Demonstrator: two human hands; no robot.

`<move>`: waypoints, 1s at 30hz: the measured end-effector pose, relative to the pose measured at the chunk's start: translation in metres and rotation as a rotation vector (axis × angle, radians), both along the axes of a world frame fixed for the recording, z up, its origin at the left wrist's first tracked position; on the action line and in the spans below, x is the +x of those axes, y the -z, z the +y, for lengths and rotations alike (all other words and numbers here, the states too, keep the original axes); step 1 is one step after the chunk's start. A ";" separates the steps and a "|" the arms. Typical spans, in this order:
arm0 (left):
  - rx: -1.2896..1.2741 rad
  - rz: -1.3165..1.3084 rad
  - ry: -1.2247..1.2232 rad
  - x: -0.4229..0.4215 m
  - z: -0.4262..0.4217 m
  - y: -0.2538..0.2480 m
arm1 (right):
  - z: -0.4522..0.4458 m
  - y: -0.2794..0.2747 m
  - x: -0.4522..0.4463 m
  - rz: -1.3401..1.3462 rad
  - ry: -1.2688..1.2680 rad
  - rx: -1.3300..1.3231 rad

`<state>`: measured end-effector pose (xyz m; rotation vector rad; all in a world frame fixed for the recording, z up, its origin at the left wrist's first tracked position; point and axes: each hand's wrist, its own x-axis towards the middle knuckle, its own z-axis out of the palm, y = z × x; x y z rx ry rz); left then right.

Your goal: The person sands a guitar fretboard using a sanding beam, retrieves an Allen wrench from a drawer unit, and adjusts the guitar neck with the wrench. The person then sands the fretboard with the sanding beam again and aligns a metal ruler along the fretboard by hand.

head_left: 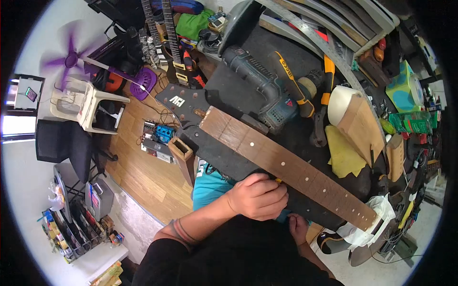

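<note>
A guitar neck with a brown, dotted fingerboard (286, 164) lies diagonally across the black bench. No metal frets show on it. Its dark headstock (183, 102) bears white lettering and points to the upper left. White paper or tape (387, 214) covers the other end, by the guitar's body. My left hand (257, 197) is closed in a fist beside the neck's near edge, with a small yellow bit showing at its fingers; what it grips is mostly hidden. Lower down, close to my torso, my right hand (298, 229) has curled fingers, and its contents are hidden.
A cordless drill (257, 78), yellow-black pliers (293, 83), yellow cloth (344, 150) and brown sandpaper (360, 124) lie beyond the neck. A wooden block (182, 152) juts from the bench's left edge. A purple fan (71, 59) and white chair (90, 102) stand left.
</note>
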<state>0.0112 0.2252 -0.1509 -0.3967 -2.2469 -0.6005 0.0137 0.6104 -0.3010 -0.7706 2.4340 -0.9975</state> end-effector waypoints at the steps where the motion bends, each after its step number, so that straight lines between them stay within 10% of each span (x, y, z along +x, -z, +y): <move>1: -0.002 -0.002 -0.008 0.000 0.001 0.000 | 0.004 0.006 0.002 0.024 0.004 0.016; 30: -0.048 0.004 -0.052 0.000 0.004 0.003 | 0.006 0.001 0.008 0.059 -0.001 0.050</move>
